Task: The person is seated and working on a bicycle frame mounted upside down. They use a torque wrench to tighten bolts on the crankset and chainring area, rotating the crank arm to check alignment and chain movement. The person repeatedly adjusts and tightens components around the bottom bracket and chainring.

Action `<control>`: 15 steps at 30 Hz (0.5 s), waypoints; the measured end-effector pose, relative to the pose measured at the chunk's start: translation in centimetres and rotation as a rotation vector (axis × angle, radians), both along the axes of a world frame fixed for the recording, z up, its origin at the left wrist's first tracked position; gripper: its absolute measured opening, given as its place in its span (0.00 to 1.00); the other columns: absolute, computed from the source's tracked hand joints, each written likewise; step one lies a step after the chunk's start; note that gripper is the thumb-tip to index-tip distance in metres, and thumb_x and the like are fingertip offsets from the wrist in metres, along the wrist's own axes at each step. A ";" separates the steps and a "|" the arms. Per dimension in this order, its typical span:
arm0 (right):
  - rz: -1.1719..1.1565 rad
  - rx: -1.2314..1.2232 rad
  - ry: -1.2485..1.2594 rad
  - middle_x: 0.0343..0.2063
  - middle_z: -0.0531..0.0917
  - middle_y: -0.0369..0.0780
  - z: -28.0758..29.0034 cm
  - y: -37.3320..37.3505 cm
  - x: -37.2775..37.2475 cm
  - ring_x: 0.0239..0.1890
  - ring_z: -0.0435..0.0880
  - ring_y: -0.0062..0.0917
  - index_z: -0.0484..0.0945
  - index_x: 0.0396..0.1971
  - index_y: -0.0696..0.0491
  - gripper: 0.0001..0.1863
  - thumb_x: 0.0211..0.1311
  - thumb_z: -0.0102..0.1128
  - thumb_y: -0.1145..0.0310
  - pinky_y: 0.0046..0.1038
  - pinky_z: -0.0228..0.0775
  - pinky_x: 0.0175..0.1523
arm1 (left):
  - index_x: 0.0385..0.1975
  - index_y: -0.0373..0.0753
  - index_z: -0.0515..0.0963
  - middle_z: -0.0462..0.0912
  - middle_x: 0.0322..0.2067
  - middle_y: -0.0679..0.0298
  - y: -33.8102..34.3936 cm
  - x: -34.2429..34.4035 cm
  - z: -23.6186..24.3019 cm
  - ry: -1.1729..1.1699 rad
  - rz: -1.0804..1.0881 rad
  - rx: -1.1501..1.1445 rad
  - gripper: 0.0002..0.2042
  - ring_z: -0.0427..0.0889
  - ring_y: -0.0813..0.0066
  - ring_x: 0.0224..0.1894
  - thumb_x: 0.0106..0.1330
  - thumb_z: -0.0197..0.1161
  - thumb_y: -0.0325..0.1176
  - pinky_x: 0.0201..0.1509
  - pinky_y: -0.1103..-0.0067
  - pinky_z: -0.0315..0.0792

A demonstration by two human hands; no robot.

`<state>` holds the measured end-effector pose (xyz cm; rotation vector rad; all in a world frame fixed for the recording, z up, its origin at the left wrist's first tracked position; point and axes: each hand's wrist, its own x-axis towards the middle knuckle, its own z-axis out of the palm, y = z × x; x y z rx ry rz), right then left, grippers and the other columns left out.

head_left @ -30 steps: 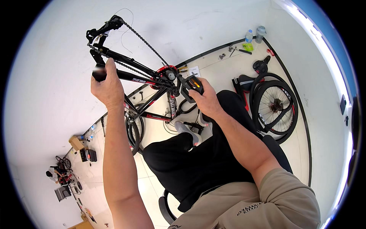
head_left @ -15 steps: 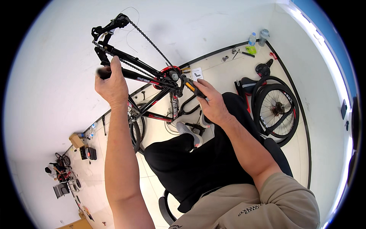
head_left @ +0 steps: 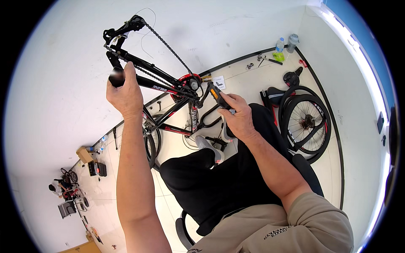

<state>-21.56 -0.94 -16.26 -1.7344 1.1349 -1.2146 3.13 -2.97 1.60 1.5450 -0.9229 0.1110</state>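
Observation:
A black and red bicycle frame [head_left: 173,126] stands in front of me, with its rear derailleur [head_left: 136,23] raised at the upper left. From there the chain [head_left: 168,47] runs down to the red chainring [head_left: 185,80]. My right hand [head_left: 238,111] is closed around a black pedal [head_left: 217,97] with an orange reflector, at the end of the crank arm [head_left: 204,95]. My left hand [head_left: 125,92] is held up beside the rear of the frame, its thumb raised. It is closed on a black, rounded thing [head_left: 117,76] that is blurred; its kind is unclear.
To the right, a loose wheel [head_left: 307,122] with a tire leans near a saddle [head_left: 276,95]. Bottles [head_left: 292,42], a hammer [head_left: 272,60] and a paper leaflet [head_left: 218,82] lie along the wall. A cardboard box [head_left: 84,155] and dark case [head_left: 98,169] sit at the left.
The pedal has shifted slightly right with my right hand, and more of the crank arm shows. My left hand has barely moved; its black thing looks a little larger.

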 end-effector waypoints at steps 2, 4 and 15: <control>-0.007 0.097 -0.138 0.47 0.81 0.41 -0.4 -0.1 0.2 0.49 0.81 0.27 0.77 0.59 0.53 0.28 0.55 0.67 0.80 0.25 0.73 0.53 | 0.21 0.34 0.73 0.75 0.21 0.67 0.0 0.0 0.0 -0.002 -0.006 -0.002 0.21 0.69 0.79 0.25 0.56 0.75 0.45 0.33 0.81 0.68; 0.004 0.325 -0.436 0.45 0.82 0.38 -1.0 -0.5 0.5 0.44 0.82 0.20 0.76 0.59 0.56 0.27 0.58 0.65 0.81 0.20 0.74 0.49 | 0.21 0.34 0.73 0.75 0.21 0.67 -0.1 0.1 0.0 0.006 -0.016 -0.001 0.21 0.70 0.79 0.25 0.56 0.75 0.45 0.33 0.81 0.68; 0.130 0.637 -0.721 0.42 0.85 0.38 -0.2 -0.7 0.8 0.39 0.83 0.17 0.74 0.58 0.63 0.23 0.62 0.63 0.79 0.22 0.80 0.45 | 0.20 0.34 0.73 0.75 0.20 0.67 0.1 -0.2 0.3 -0.009 -0.006 -0.007 0.20 0.70 0.79 0.25 0.57 0.74 0.44 0.33 0.81 0.68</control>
